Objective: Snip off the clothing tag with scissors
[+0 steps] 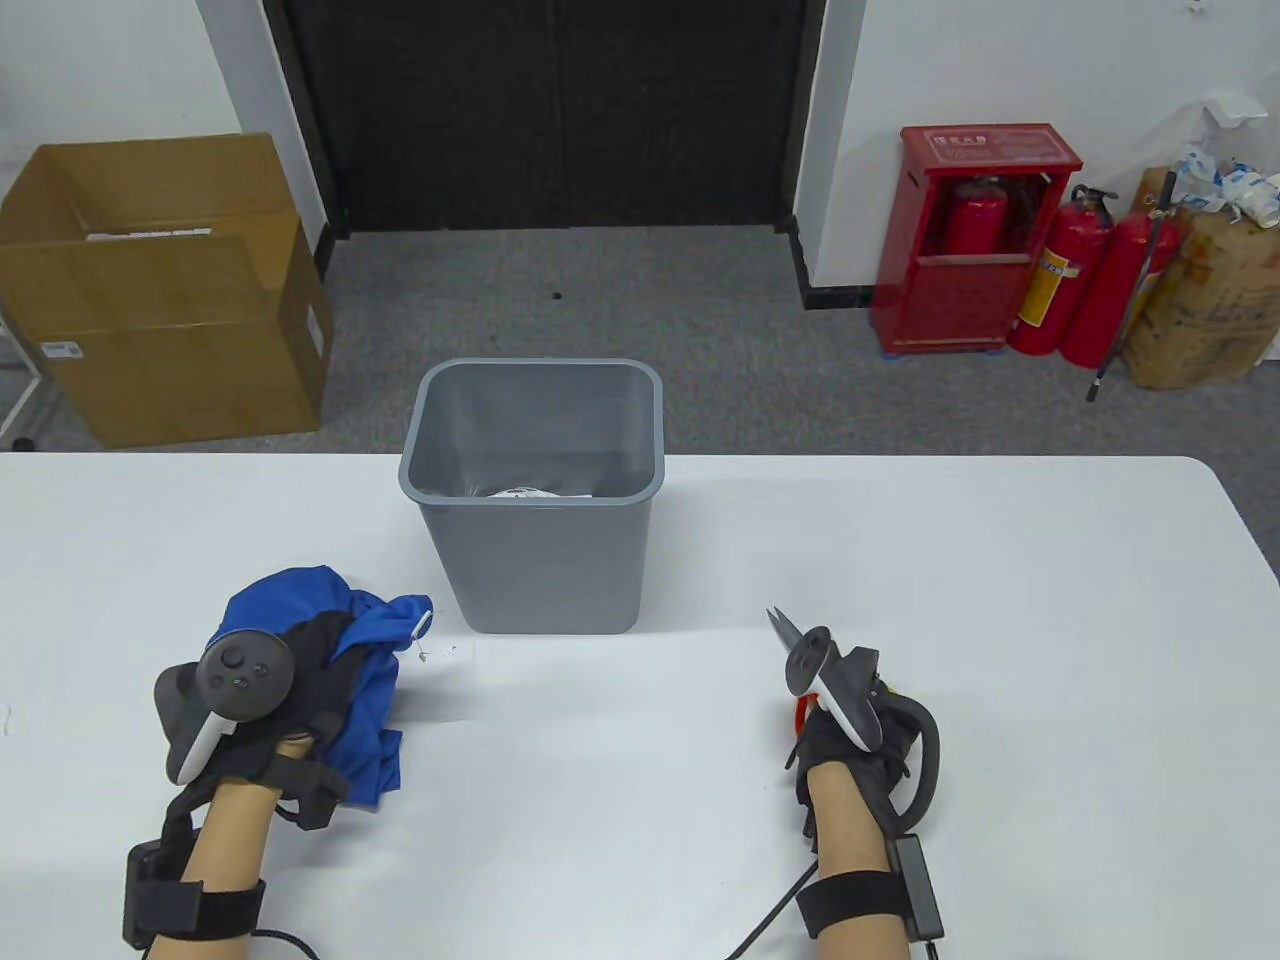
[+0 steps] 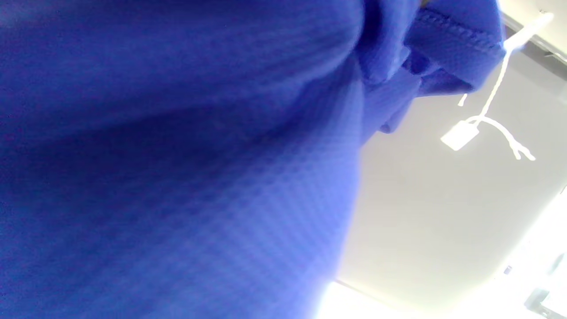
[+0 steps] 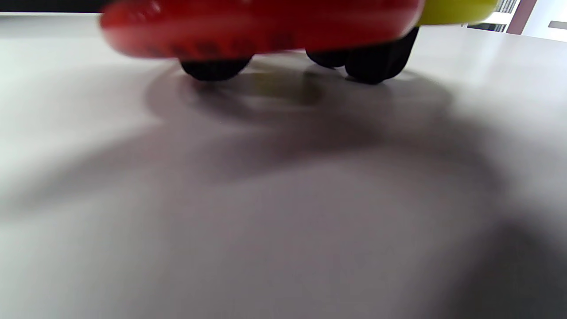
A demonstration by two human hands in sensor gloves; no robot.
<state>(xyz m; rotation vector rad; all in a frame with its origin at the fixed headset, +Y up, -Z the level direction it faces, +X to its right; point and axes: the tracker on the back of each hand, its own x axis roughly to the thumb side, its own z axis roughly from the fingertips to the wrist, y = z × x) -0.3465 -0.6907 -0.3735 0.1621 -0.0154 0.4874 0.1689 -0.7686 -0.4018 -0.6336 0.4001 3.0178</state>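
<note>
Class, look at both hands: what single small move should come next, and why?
Probably the right hand should carry the scissors left toward the white tag string. The left hand holds the blue garment, the string hangs free at its edge, and the blades are far from it.

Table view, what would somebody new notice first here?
Probably the grey plastic bin standing at the middle of the white table. Left of it, the left hand grips a bunched blue garment with a white string tag dangling; on the right, the right hand holds red-handled scissors, blades apart.
</note>
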